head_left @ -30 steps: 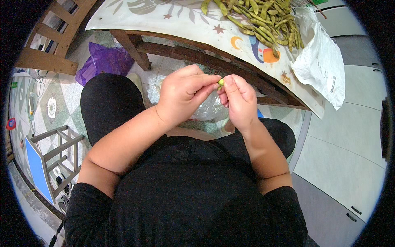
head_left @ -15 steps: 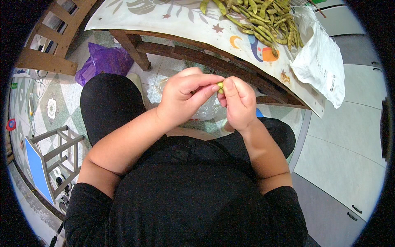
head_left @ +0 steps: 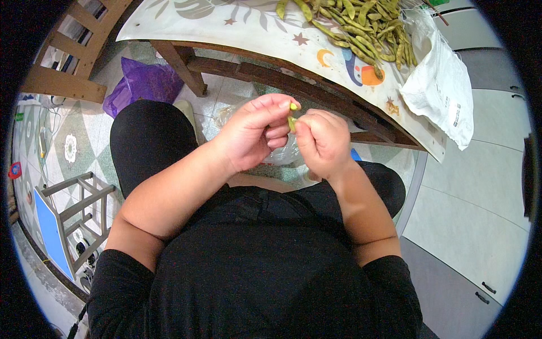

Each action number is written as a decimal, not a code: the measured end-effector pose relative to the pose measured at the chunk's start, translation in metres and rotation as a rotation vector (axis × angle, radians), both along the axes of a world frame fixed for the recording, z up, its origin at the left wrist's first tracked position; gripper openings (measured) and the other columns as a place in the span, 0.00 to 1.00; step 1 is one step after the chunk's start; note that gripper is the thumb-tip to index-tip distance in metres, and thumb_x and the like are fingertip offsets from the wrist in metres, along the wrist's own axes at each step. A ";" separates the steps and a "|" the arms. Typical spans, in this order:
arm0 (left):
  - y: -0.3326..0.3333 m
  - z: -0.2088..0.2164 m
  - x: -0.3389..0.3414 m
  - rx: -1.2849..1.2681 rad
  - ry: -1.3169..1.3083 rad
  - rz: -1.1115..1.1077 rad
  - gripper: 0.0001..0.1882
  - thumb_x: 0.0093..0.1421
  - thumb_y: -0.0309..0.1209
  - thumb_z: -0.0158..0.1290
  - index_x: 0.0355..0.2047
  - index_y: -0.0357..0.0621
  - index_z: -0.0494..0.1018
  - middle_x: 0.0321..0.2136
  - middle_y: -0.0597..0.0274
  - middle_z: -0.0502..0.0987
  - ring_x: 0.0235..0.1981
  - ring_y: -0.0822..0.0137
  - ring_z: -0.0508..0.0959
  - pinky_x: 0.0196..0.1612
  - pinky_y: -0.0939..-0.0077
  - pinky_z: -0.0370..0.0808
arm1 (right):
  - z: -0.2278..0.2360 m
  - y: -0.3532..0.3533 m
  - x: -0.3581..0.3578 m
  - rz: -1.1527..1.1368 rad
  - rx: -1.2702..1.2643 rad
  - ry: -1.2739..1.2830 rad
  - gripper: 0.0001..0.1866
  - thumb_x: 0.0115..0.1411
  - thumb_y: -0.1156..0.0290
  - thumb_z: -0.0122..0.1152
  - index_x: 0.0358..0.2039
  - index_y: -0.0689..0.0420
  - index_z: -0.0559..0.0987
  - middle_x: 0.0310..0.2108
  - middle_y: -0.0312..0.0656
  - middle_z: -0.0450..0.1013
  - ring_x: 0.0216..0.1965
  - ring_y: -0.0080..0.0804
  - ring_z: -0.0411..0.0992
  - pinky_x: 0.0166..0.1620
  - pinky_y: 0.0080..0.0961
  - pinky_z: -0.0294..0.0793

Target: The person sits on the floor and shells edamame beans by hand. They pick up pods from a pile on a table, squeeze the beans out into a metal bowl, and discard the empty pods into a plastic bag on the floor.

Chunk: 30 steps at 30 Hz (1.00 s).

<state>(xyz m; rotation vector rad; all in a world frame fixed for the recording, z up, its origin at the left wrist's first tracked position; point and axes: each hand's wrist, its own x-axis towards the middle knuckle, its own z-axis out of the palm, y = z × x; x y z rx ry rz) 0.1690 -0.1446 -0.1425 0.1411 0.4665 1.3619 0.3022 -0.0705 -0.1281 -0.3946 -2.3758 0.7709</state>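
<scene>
Between the thumb and forefinger tips of my left hand (head_left: 254,129) is a small yellow-green bean (head_left: 293,106). My right hand (head_left: 327,140) is closed on a green bean pod (head_left: 291,123), whose end sticks out toward the left hand. The two hands are close together above my lap, just short of the table edge. A heap of green-brown bean pods (head_left: 364,28) lies on the table at the far right. Below the hands, a clear plastic bag (head_left: 287,153) shows partly; the hands and wrists hide the rest of it.
The table (head_left: 265,28) has a patterned white cover and dark wooden legs. A white sack (head_left: 440,85) hangs over its right corner. On the floor are a purple bag (head_left: 144,85) and a blue-topped stool (head_left: 53,234). Grey cabinets (head_left: 468,169) stand at the right.
My hands have moved slightly apart and to the left. The left fingertips have turned upward with the bean, while the pod is now at the right hand's fingers.
</scene>
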 end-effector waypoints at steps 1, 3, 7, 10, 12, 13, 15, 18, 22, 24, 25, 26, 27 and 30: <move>0.001 -0.002 -0.003 0.010 -0.040 0.008 0.06 0.54 0.32 0.46 0.29 0.44 0.68 0.15 0.74 0.60 0.14 0.81 0.56 0.17 0.89 0.53 | 0.002 0.003 0.002 0.023 0.051 -0.043 0.05 0.47 0.75 0.52 0.18 0.60 0.68 0.14 0.43 0.63 0.16 0.36 0.64 0.20 0.26 0.62; 0.003 -0.004 -0.007 0.024 -0.101 0.026 0.06 0.54 0.32 0.46 0.28 0.44 0.67 0.14 0.74 0.59 0.15 0.81 0.56 0.17 0.89 0.53 | 0.002 0.008 0.004 0.046 0.121 -0.129 0.05 0.45 0.76 0.54 0.18 0.60 0.68 0.15 0.43 0.63 0.16 0.35 0.64 0.20 0.24 0.62; 0.007 -0.005 -0.013 0.020 -0.130 0.057 0.08 0.55 0.35 0.45 0.26 0.44 0.66 0.14 0.73 0.56 0.15 0.80 0.55 0.17 0.88 0.53 | 0.004 0.013 0.004 0.018 0.061 -0.258 0.06 0.44 0.75 0.57 0.18 0.59 0.69 0.15 0.41 0.64 0.17 0.33 0.64 0.20 0.23 0.62; 0.007 -0.005 -0.013 0.005 -0.092 0.047 0.10 0.56 0.36 0.44 0.26 0.43 0.66 0.14 0.73 0.56 0.15 0.80 0.54 0.17 0.88 0.52 | 0.006 0.013 0.004 -0.015 -0.073 -0.273 0.06 0.45 0.71 0.56 0.19 0.58 0.69 0.17 0.41 0.66 0.20 0.38 0.66 0.23 0.27 0.64; 0.006 -0.004 -0.010 0.002 -0.055 0.029 0.11 0.56 0.37 0.44 0.25 0.43 0.65 0.14 0.74 0.56 0.15 0.80 0.54 0.17 0.88 0.52 | 0.007 0.011 0.004 -0.037 -0.142 -0.236 0.06 0.46 0.69 0.56 0.20 0.57 0.70 0.19 0.42 0.67 0.22 0.40 0.66 0.24 0.29 0.65; 0.005 -0.003 -0.009 -0.009 -0.032 0.023 0.11 0.56 0.37 0.44 0.25 0.43 0.65 0.13 0.74 0.56 0.15 0.80 0.54 0.17 0.88 0.51 | 0.010 0.009 0.002 -0.048 -0.168 -0.201 0.06 0.46 0.70 0.56 0.21 0.57 0.70 0.20 0.42 0.67 0.22 0.40 0.67 0.25 0.28 0.65; 0.004 -0.002 -0.007 -0.030 0.016 0.011 0.11 0.56 0.38 0.44 0.24 0.44 0.65 0.13 0.74 0.55 0.14 0.80 0.54 0.17 0.88 0.51 | 0.013 0.007 0.002 -0.058 -0.190 -0.162 0.05 0.46 0.71 0.55 0.23 0.57 0.70 0.21 0.43 0.67 0.23 0.41 0.67 0.26 0.28 0.66; 0.004 -0.005 -0.003 -0.021 0.135 -0.026 0.10 0.56 0.39 0.43 0.24 0.47 0.64 0.13 0.75 0.54 0.14 0.80 0.52 0.16 0.87 0.50 | 0.016 0.004 0.003 -0.078 -0.153 -0.167 0.05 0.46 0.73 0.55 0.25 0.58 0.70 0.22 0.42 0.67 0.23 0.38 0.67 0.25 0.26 0.66; 0.003 -0.008 0.005 -0.069 0.275 0.062 0.09 0.55 0.38 0.46 0.23 0.47 0.64 0.12 0.75 0.57 0.13 0.81 0.54 0.16 0.87 0.51 | 0.015 -0.001 0.000 -0.154 0.060 -0.262 0.05 0.47 0.71 0.52 0.25 0.57 0.69 0.21 0.41 0.66 0.23 0.37 0.67 0.24 0.28 0.67; 0.002 -0.009 0.008 -0.076 0.376 0.111 0.09 0.54 0.36 0.47 0.23 0.47 0.64 0.12 0.75 0.58 0.12 0.81 0.55 0.15 0.88 0.51 | 0.014 -0.002 -0.001 -0.183 0.180 -0.331 0.06 0.48 0.68 0.51 0.24 0.56 0.68 0.21 0.41 0.65 0.23 0.39 0.67 0.24 0.31 0.68; 0.002 -0.009 0.008 -0.075 0.414 0.121 0.08 0.54 0.35 0.48 0.23 0.46 0.65 0.12 0.75 0.59 0.12 0.81 0.55 0.15 0.88 0.51 | 0.014 -0.003 -0.001 -0.190 0.222 -0.363 0.06 0.48 0.68 0.50 0.24 0.55 0.67 0.20 0.41 0.65 0.23 0.39 0.67 0.24 0.31 0.68; 0.002 -0.010 0.009 -0.074 0.452 0.132 0.08 0.53 0.35 0.48 0.23 0.46 0.65 0.12 0.75 0.60 0.12 0.82 0.55 0.15 0.88 0.51 | 0.014 -0.004 -0.001 -0.196 0.264 -0.395 0.06 0.48 0.68 0.50 0.23 0.55 0.66 0.20 0.41 0.64 0.22 0.39 0.67 0.24 0.31 0.68; 0.002 -0.010 0.010 -0.072 0.490 0.142 0.08 0.53 0.34 0.49 0.23 0.46 0.65 0.12 0.75 0.60 0.12 0.82 0.56 0.14 0.89 0.51 | 0.015 -0.004 -0.001 -0.186 0.267 -0.418 0.05 0.49 0.69 0.49 0.23 0.56 0.66 0.20 0.42 0.64 0.23 0.40 0.67 0.24 0.32 0.67; 0.002 -0.009 0.012 -0.072 0.594 0.190 0.07 0.53 0.33 0.49 0.23 0.45 0.66 0.13 0.76 0.62 0.12 0.84 0.56 0.14 0.90 0.51 | 0.016 -0.005 -0.001 -0.162 0.280 -0.479 0.05 0.49 0.71 0.49 0.23 0.58 0.66 0.21 0.42 0.63 0.23 0.40 0.66 0.24 0.32 0.66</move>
